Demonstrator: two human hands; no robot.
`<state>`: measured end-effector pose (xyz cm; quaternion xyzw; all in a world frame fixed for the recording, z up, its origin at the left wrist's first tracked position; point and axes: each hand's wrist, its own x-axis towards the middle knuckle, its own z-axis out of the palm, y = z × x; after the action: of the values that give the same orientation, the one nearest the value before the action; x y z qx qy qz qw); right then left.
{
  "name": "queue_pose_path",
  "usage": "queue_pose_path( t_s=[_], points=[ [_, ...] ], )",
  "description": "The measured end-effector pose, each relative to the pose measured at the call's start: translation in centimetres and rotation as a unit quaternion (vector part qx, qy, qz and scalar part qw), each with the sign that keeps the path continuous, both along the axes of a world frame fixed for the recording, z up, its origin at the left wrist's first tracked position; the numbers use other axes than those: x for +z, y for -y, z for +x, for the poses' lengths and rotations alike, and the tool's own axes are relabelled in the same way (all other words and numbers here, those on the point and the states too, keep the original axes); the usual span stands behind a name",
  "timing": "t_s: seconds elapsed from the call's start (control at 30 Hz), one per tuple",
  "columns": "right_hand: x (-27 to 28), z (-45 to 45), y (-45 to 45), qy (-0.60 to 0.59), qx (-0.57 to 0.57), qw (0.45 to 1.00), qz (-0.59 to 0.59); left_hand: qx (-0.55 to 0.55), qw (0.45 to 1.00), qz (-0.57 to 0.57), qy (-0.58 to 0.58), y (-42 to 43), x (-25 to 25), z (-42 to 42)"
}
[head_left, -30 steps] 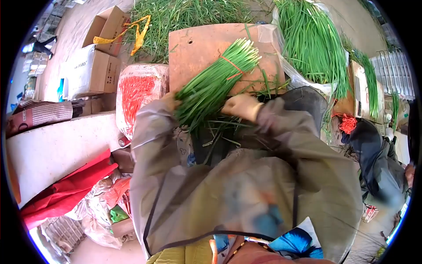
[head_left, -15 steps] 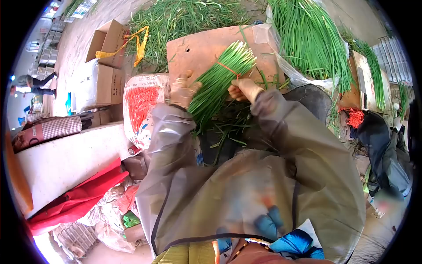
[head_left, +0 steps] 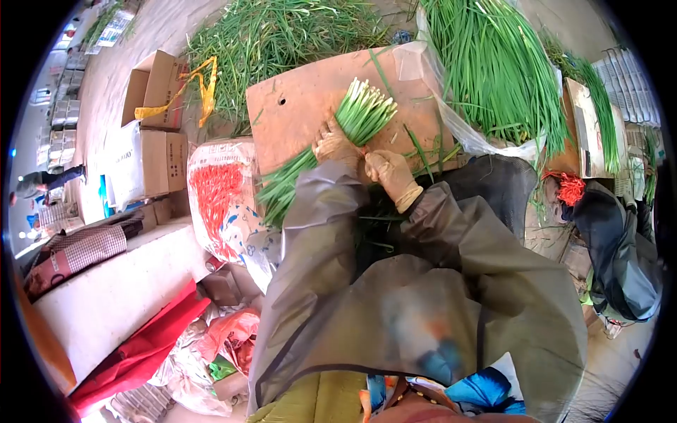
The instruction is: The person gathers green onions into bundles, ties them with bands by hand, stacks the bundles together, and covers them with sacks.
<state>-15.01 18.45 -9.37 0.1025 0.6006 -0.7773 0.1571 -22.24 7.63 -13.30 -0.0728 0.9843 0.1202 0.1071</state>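
A bundle of chives (head_left: 365,111) lies tilted over a brown board (head_left: 285,123), pale cut ends toward the far side and green leaves toward my lap. Gloved, my left hand (head_left: 337,143) is wrapped around the bundle's middle, its back covering most of the tie. Just right of it, my right hand (head_left: 388,174), also gloved, is closed in a pinch at the bundle's side. A small bit of red tie (head_left: 364,150) shows between both hands; most of it is hidden.
Loose chives are heaped at the upper right (head_left: 486,70), with cut greens (head_left: 282,42) behind the board. To the left stand a sack (head_left: 247,201) bearing many red ties (head_left: 217,194) and cardboard boxes (head_left: 155,158). Another person's dark clothing (head_left: 606,240) shows at right.
My left hand has moved right, from beside the leaves onto the bundle over the tie. The bundle has turned and shifted slightly left and down. My right hand has lowered and stays closed beside the tie.
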Motion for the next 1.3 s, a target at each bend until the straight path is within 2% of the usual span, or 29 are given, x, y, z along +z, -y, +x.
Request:
queue_pose_path(
  t_s=[0.07, 0.1, 0.13, 0.2, 0.23, 0.27, 0.33, 0.37, 0.4, 0.43, 0.47, 0.5, 0.53, 0.57, 0.63, 0.67, 0.7, 0.73, 0.77, 0.87, 0.97, 1.0, 1.03, 1.07, 1.13, 1.17, 1.2, 1.23, 1.3],
  points=[
    [1.2, -2.5, 1.2, 0.028, -0.022, 0.992, -0.120, 0.024, 0.999, 0.008, 0.022, 0.4, -3.6, -0.9],
    [5.3, -4.9, 2.6, 0.045, -0.074, 0.975, -0.207, 0.022, 1.000, -0.013, -0.004, 0.3, -3.4, -0.3],
    [5.2, -7.7, 3.7, 0.054, -0.051, 0.978, -0.197, 0.018, 0.999, -0.027, -0.025, -0.1, -3.3, 0.3],
    [0.7, -14.3, 7.3, 0.131, -0.080, 0.986, -0.070, 0.013, 0.997, -0.047, -0.056, -0.1, -2.9, 1.2],
    [-1.0, -16.3, 8.0, 0.038, -0.048, 0.998, 0.026, 0.012, 0.996, -0.053, -0.073, -0.1, -2.7, 1.5],
    [-0.4, -16.5, 7.6, 0.034, -0.049, 0.998, 0.028, 0.011, 0.995, -0.057, -0.087, -0.1, -2.5, 1.8],
    [1.0, -15.8, 5.7, 0.029, 0.119, 0.990, 0.064, 0.009, 0.991, -0.065, -0.115, -0.3, -1.9, 1.9],
    [3.0, -14.4, 4.3, 0.018, 0.120, 0.992, 0.019, 0.005, 0.989, -0.065, -0.130, 0.0, -1.6, 1.6],
    [5.9, -12.6, 1.5, -0.083, 0.143, 0.976, 0.144, 0.006, 0.992, -0.049, -0.115, 0.3, -1.2, 1.1],
    [6.6, -11.4, -1.3, -0.220, 0.121, 0.915, 0.316, 0.009, 0.993, -0.031, -0.110, 0.3, -0.6, 0.7],
    [5.9, -10.4, -3.8, -0.256, 0.097, 0.901, 0.336, 0.036, 0.998, 0.038, -0.021, 1.1, 0.2, 0.0],
    [5.4, -8.6, -6.0, -0.241, 0.065, 0.941, 0.227, 0.033, 0.993, 0.099, -0.064, 1.9, 1.7, 0.1],
    [8.5, -6.4, -7.8, -0.128, 0.161, 0.954, 0.218, 0.028, 0.981, 0.158, -0.106, 2.6, 3.6, 0.6],
    [9.1, -3.9, -8.2, -0.086, 0.199, 0.970, 0.115, 0.028, 0.980, 0.156, -0.119, 3.0, 5.4, 0.9],
    [8.6, 0.6, -7.1, 0.016, 0.363, 0.931, 0.042, 0.030, 0.864, 0.453, -0.219, 3.8, 9.2, 1.9],
    [7.9, 2.4, -5.8, 0.039, 0.412, 0.910, 0.013, -0.020, 0.801, 0.513, -0.306, 3.6, 11.4, 2.6],
    [7.7, 3.7, -4.1, 0.065, 0.440, 0.896, -0.011, -0.023, 0.798, 0.509, -0.321, 3.4, 13.4, 3.6],
    [7.2, 4.6, -2.8, 0.107, 0.446, 0.880, -0.122, -0.029, 0.750, 0.574, -0.327, 3.0, 15.1, 4.8],
    [8.4, 4.6, -1.8, 0.097, 0.453, 0.878, -0.117, -0.035, 0.698, 0.636, -0.328, 3.0, 16.2, 5.9],
    [14.3, 4.8, 1.2, -0.247, 0.199, 0.948, -0.015, -0.079, 0.732, 0.581, -0.346, 5.7, 17.1, 8.5],
    [16.6, 4.0, 1.1, -0.443, 0.000, 0.895, 0.050, -0.137, 0.780, 0.504, -0.344, 8.4, 16.9, 11.3],
    [16.5, 2.7, 0.2, -0.203, 0.071, 0.950, -0.225, -0.152, 0.755, 0.564, -0.299, 8.1, 18.1, 13.3],
    [16.2, 1.6, -0.4, 0.065, 0.133, 0.872, -0.467, -0.161, 0.726, 0.620, -0.251, 7.8, 19.2, 15.2],
    [15.4, 0.7, -0.3, 0.100, 0.100, 0.881, -0.452, -0.084, 0.721, 0.666, -0.172, 11.9, 14.9, 13.8],
    [17.8, 2.4, 0.7, -0.005, 0.067, 0.935, -0.347, -0.107, 0.716, 0.678, -0.131, 12.8, 16.3, 13.6],
    [16.3, 1.7, 0.9, -0.035, 0.088, 0.965, -0.245, -0.121, 0.677, 0.715, -0.127, 10.4, 19.3, 14.1],
    [16.5, 2.4, 1.8, -0.247, 0.039, 0.952, -0.177, -0.132, 0.638, 0.749, -0.121, 8.0, 22.0, 14.7],
    [15.9, 2.4, 2.3, -0.287, 0.041, 0.949, -0.126, -0.148, 0.775, 0.595, -0.151, 8.9, 20.5, 13.5],
    [13.4, 1.0, 2.8, -0.336, 0.047, 0.938, -0.073, -0.091, 0.723, 0.650, -0.216, 7.9, 18.3, 11.6]
  ],
)
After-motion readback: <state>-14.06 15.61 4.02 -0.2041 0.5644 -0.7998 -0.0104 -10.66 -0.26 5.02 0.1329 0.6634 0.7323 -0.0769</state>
